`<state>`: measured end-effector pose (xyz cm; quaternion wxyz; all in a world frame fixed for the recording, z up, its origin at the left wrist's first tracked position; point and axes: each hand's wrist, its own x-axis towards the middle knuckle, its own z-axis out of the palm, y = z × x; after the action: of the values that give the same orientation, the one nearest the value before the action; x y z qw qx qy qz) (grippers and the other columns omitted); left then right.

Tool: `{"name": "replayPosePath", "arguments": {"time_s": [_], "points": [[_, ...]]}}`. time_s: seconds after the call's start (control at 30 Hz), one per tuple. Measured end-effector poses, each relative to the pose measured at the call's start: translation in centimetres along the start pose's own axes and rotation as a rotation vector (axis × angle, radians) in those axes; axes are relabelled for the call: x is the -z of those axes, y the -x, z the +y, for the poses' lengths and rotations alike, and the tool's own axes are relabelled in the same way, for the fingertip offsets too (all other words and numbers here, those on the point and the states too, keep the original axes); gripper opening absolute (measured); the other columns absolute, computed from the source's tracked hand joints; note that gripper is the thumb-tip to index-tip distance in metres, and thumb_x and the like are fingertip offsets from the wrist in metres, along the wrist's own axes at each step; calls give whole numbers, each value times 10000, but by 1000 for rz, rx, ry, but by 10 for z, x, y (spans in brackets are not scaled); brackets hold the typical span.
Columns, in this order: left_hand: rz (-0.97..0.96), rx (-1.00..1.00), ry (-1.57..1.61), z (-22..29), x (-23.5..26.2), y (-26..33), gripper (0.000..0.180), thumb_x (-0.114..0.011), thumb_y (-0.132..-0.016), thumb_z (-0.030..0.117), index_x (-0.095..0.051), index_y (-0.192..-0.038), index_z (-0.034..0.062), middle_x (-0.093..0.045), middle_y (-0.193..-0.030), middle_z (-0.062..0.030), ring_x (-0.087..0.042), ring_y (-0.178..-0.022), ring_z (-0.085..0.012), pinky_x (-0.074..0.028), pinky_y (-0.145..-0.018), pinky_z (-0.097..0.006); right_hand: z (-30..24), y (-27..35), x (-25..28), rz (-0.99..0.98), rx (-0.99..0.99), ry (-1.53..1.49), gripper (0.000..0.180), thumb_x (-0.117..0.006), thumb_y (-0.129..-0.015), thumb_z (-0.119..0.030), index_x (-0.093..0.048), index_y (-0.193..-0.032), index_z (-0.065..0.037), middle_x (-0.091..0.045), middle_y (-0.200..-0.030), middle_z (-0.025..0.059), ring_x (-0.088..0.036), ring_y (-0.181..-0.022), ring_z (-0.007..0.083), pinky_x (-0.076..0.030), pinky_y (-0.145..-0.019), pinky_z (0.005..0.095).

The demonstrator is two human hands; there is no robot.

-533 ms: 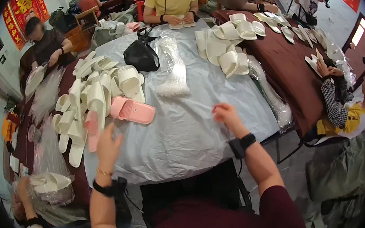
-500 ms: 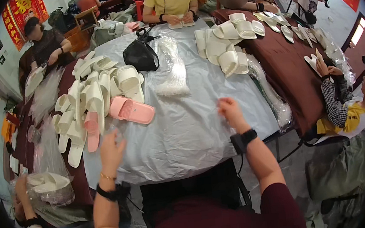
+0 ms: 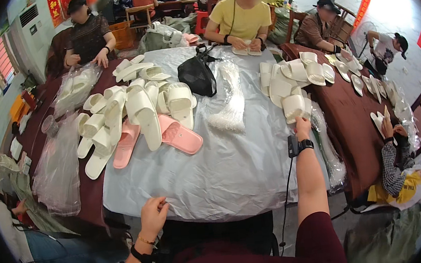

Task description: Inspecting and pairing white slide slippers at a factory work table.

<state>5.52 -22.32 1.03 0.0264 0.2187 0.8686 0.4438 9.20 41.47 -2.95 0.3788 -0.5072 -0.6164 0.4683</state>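
Observation:
My right hand (image 3: pixel 302 128) reaches to the right side of the table, its fingers closed at the near end of a white slipper (image 3: pixel 293 106). That slipper belongs to a group of white slippers (image 3: pixel 294 70) lying there. Near the front edge, my left hand (image 3: pixel 154 214) is loosely curled above the grey-blue cover, with nothing visible in it. Beyond it lies a pile of white slippers (image 3: pixel 101 123) at the left. Two pink slippers (image 3: pixel 181 135) poke out of this pile, and a white slipper (image 3: pixel 143 119) lies between them, partly over them.
A black bag (image 3: pixel 197 76) and a bundle of clear plastic bags (image 3: pixel 228 99) lie mid-table. Brown-covered tables (image 3: pixel 338 102) flank both sides, with more clear bags (image 3: pixel 60 168) at left. Several people sit around; one in yellow (image 3: pixel 242 20) handles slippers opposite me.
My right hand has moved right and forward to a white slipper. My left hand has drawn back toward the front edge. A white slipper now lies between the pink ones. The view has shifted.

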Motion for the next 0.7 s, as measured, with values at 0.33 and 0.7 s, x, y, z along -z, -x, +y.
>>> {"name": "replayPosePath", "arguments": {"time_s": [0.33, 0.7], "points": [[45, 52, 0, 3, 5, 9, 194, -661, -791, 123, -659, -939, -2, -628, -829, -116, -630, -711, -223, -501, -643, -308, 13, -31, 12, 149, 77, -87, 305, -571, -737, -123, -609, -975, 63, -659, -923, 159, -653, -737, 272, -520, -633, 370], [-86, -30, 6, 26, -5, -5, 200, -626, -824, 156, -659, -962, 15, -634, -847, -122, -625, -727, -238, -497, -664, -317, 29, 92, 120, -82, 50, -579, 219, -513, -808, -23, -589, -1006, 33, -633, -921, 78, -632, -756, 171, -515, -627, 319]]}}
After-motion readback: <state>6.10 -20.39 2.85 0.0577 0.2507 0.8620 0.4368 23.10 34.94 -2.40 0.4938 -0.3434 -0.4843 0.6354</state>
